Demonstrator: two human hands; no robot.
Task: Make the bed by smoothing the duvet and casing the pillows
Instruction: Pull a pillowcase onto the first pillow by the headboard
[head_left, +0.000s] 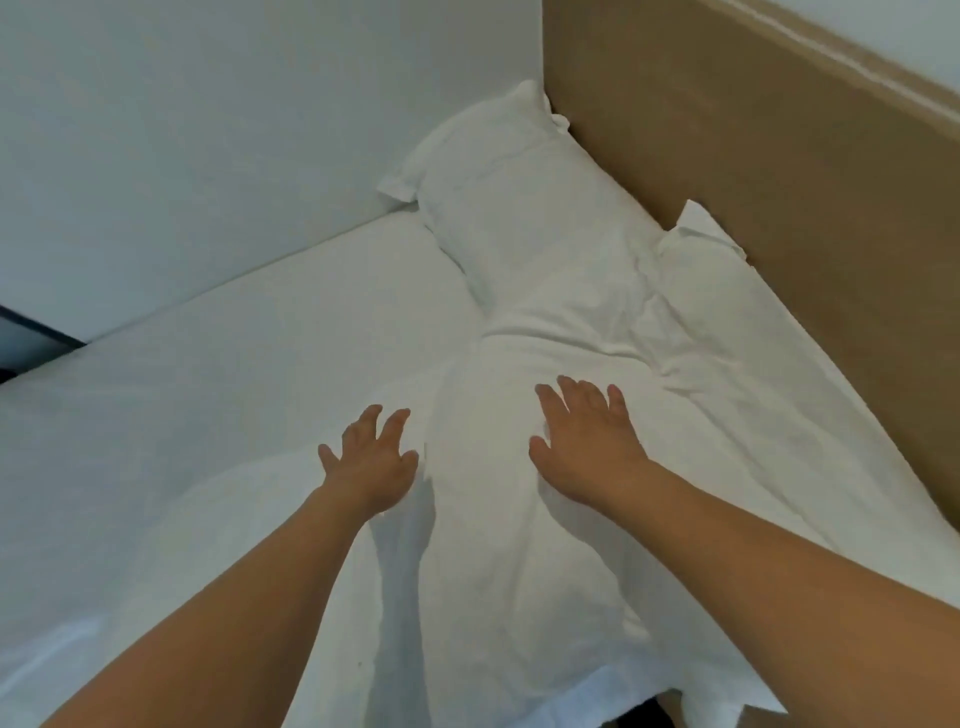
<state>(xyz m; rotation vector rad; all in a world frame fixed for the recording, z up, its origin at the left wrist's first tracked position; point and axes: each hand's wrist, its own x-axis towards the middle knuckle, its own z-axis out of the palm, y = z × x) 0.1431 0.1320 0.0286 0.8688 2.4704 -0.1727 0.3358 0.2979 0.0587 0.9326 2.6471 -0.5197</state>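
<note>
- Wall, off at ten o'clock: plain and pale, and the bed is pushed right up against it.
- Duvet, spread from nine o'clock toward the middle: this stretch looks flat and nearly crease-free, so I'd judge the smoothing on this side as good as done.
- Left hand, just below centre at about seven o'clock: fingers spread and a little bent, fingertips on the white cloth beside the near pillow. Its grip is slack and has hold of nothing.
- Near pillow, running from centre down to six o'clock: it lies lengthwise between the two hands, already in a white case, its bottom end reaching the bed's near edge. It does not look squared to the headboard yet, so placing it seems to be the step in hand.
- Right hand, just right of centre: laid flat, fingers straight and fanned, pressing on top of the near pillow. Its grip is fully open too, nothing pinched.
- Far pillow, at twelve o'clock: cased, sitting in the corner where wall meets headboard, so that one looks finished.
- Rumpled cloth, at two o'clock: creased and bunched, with a corner poking up against the headboard. I cannot tell whether it is duvet, sheet or another pillow; it is the plainest work left.
- Headboard, from one to three o'clock: tan board along the bed's right side.
</note>
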